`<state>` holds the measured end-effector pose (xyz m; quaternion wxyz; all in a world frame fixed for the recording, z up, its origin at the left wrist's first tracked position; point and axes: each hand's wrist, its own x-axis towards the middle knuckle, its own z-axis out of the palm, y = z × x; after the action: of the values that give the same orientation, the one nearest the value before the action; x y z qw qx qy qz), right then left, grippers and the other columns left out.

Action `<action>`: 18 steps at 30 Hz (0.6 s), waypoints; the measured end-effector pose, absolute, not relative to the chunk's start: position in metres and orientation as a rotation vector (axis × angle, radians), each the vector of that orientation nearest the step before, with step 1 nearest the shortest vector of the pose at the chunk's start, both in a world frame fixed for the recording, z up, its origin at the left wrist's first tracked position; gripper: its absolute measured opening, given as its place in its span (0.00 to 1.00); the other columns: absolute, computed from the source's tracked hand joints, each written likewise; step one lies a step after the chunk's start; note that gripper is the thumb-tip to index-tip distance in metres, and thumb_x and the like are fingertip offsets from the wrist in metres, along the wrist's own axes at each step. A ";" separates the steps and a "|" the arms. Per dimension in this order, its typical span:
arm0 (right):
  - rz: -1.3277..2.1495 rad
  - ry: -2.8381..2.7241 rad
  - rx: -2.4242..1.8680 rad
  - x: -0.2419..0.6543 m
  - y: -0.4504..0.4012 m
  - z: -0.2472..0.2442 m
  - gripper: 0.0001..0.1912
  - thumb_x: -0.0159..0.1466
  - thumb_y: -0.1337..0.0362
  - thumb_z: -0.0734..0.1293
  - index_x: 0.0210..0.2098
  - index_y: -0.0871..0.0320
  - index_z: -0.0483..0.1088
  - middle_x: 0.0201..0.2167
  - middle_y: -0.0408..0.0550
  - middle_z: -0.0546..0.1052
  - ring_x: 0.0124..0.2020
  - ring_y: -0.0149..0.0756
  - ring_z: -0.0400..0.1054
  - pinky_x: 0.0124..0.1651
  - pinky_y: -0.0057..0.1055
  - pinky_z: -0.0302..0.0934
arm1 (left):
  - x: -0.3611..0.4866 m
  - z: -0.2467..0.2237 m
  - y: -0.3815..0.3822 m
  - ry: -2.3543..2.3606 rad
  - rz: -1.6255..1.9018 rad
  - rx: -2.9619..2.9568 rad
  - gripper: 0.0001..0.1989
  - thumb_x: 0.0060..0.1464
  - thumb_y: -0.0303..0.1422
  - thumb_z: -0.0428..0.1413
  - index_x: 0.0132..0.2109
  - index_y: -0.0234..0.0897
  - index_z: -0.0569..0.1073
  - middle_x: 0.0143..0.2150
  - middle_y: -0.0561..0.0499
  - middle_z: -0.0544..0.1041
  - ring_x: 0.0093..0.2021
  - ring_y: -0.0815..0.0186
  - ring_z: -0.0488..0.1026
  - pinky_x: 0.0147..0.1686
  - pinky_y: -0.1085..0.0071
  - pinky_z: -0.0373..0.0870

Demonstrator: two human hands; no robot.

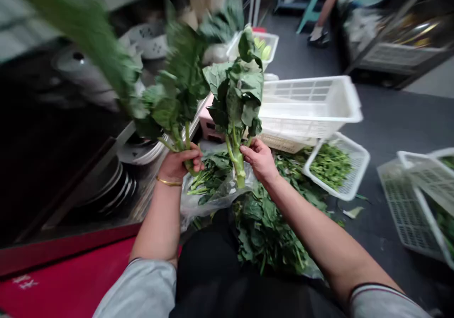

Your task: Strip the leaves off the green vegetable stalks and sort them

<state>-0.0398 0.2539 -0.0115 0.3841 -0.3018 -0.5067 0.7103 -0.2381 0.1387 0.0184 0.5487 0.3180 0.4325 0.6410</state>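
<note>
My left hand [182,161], with a gold bangle at the wrist, is closed around the stems of a leafy green bunch [170,105]; its upper leaves are blurred. A single thick stalk of Chinese broccoli [238,162] stands upright between my hands, leaves on top and cut end down. Thumb and fingers of my right hand [260,159] pinch a thin side stem at its right. Below lie a clear plastic bag [213,203] with loose greens [214,172] and a large heap of leafy greens [269,230].
A long white basket [308,119] stands ahead, and a smaller basket [349,185] of chopped greens sits right of it. More white baskets [407,209] are at far right. Stacked plates [113,185] fill a shelf at left. Someone's leg [328,8] shows near a teal stool [312,6].
</note>
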 end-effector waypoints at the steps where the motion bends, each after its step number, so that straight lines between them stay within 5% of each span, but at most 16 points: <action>1: 1.795 -1.197 -0.770 -0.023 0.246 0.003 0.20 0.47 0.55 0.73 0.33 0.58 0.64 0.29 0.40 0.71 0.27 0.28 0.64 0.30 0.26 0.60 | -0.221 0.024 0.145 1.040 1.509 0.673 0.08 0.42 0.31 0.62 0.31 0.31 0.73 0.21 0.53 0.73 0.21 0.66 0.73 0.27 0.66 0.74; 5: 1.625 -1.015 -0.780 0.037 0.215 0.036 0.20 0.47 0.56 0.73 0.36 0.56 0.65 0.34 0.41 0.74 0.31 0.31 0.67 0.33 0.28 0.64 | -0.116 0.034 0.143 0.891 1.443 0.454 0.20 0.45 0.33 0.61 0.47 0.34 0.70 0.37 0.45 0.79 0.39 0.57 0.77 0.38 0.60 0.75; 9: 1.452 -1.108 -0.838 0.092 0.178 0.039 0.17 0.49 0.56 0.72 0.32 0.58 0.66 0.30 0.41 0.73 0.30 0.30 0.66 0.33 0.27 0.62 | -0.015 0.024 0.090 0.747 1.285 0.404 0.21 0.47 0.37 0.61 0.47 0.33 0.69 0.38 0.42 0.78 0.31 0.62 0.76 0.26 0.70 0.72; 12: 1.451 -1.210 -0.878 0.130 0.148 0.036 0.18 0.46 0.55 0.73 0.29 0.60 0.67 0.26 0.40 0.71 0.27 0.28 0.63 0.32 0.26 0.60 | 0.024 0.018 0.044 0.773 1.306 0.398 0.19 0.43 0.35 0.64 0.42 0.31 0.70 0.32 0.44 0.77 0.22 0.69 0.71 0.15 0.80 0.60; 18: 1.709 -1.488 -0.889 0.159 0.119 0.053 0.19 0.48 0.52 0.71 0.28 0.60 0.65 0.16 0.38 0.65 0.14 0.24 0.54 0.20 0.25 0.51 | 0.034 0.030 0.000 0.837 1.309 0.406 0.18 0.41 0.34 0.64 0.38 0.30 0.69 0.28 0.46 0.75 0.21 0.71 0.68 0.13 0.81 0.55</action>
<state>0.1593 0.1188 0.0532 0.3465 -0.3427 -0.5734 0.6586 0.0337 -0.0004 0.0301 0.6947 0.1818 0.3748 0.5864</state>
